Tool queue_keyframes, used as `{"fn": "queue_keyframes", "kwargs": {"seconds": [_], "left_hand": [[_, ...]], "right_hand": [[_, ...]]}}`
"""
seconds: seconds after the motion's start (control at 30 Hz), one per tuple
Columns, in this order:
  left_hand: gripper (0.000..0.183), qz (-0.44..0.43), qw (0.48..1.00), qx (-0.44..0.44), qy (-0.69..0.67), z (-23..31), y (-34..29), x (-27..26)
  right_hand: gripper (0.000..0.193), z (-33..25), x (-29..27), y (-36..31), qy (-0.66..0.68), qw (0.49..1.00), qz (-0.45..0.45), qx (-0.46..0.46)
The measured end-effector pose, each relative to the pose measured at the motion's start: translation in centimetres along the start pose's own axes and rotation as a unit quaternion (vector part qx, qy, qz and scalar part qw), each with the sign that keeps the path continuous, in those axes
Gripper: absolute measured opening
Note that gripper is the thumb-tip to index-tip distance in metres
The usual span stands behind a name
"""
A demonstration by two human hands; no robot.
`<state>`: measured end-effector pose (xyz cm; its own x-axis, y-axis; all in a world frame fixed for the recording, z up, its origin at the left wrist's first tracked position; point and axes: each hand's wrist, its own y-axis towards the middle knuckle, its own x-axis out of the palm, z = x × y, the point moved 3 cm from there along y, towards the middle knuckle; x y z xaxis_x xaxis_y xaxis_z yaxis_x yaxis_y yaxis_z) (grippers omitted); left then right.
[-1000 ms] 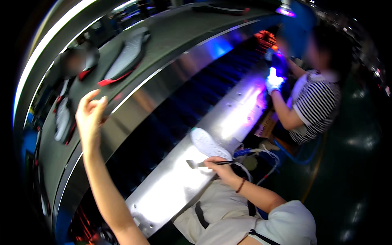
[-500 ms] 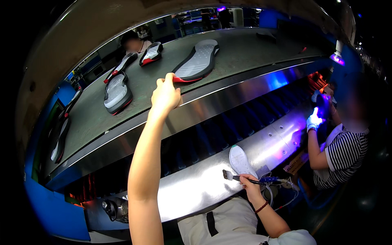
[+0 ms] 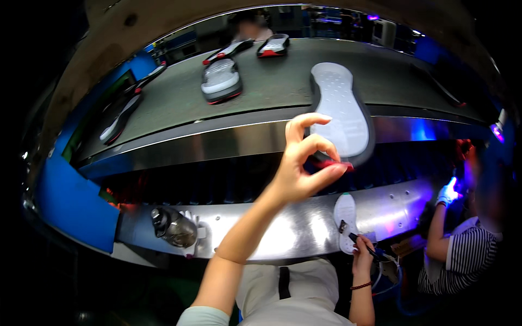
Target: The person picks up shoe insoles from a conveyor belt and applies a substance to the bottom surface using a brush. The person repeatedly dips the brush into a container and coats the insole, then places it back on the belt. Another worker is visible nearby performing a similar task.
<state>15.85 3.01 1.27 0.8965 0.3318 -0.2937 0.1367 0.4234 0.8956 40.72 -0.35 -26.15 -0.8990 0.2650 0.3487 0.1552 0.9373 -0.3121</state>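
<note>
My left hand (image 3: 305,157) pinches the red-edged near end of a shoe sole (image 3: 343,117), thumb against forefinger. The sole is pale grey inside with a dark rim, raised in front of the belt's edge and slightly blurred. A flat, dark-handled brush (image 3: 359,240) is gripped in my right hand (image 3: 363,258), low over the metal ledge. Its bristles overlap a white foot-shaped piece (image 3: 345,208) with a green tip, which lies on the ledge; whether they touch cannot be told.
More soles (image 3: 221,81) rest on the green conveyor belt (image 3: 272,87). A dark bottle (image 3: 175,228) stands on the metal ledge (image 3: 283,228) at left. At right, a co-worker in a striped sleeve (image 3: 467,250) has a gloved hand (image 3: 448,193) under violet light.
My left hand has lifted the sole off the belt and drawn it nearer and to the right. The brush has come over the white piece. My view has turned left.
</note>
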Motion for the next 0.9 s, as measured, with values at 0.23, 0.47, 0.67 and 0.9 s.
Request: {"fn": "queue_keyframes", "kwargs": {"seconds": [0.23,0.47,0.67,0.9], "left_hand": [[0.039,0.155,0.575,-0.485,-0.641,-2.8,-5.7,3.2],[0.074,0.072,0.657,-0.386,-0.643,-0.5,-13.2,1.5],[0.087,0.026,0.648,-0.445,-0.618,0.8,-18.9,1.3],[0.088,0.118,0.663,-0.303,-0.674,1.3,-24.0,-0.5]], "right_hand": [[0.016,-0.5,0.1,0.6,0.028,0.999,-0.028,-0.031],[0.022,0.0,-1.9,0.9,0.017,1.000,0.010,-0.020],[0.026,-0.7,-1.0,0.5,-0.002,1.000,-0.017,-0.022],[0.027,-1.8,0.6,1.6,0.003,0.994,-0.102,-0.047]]}}
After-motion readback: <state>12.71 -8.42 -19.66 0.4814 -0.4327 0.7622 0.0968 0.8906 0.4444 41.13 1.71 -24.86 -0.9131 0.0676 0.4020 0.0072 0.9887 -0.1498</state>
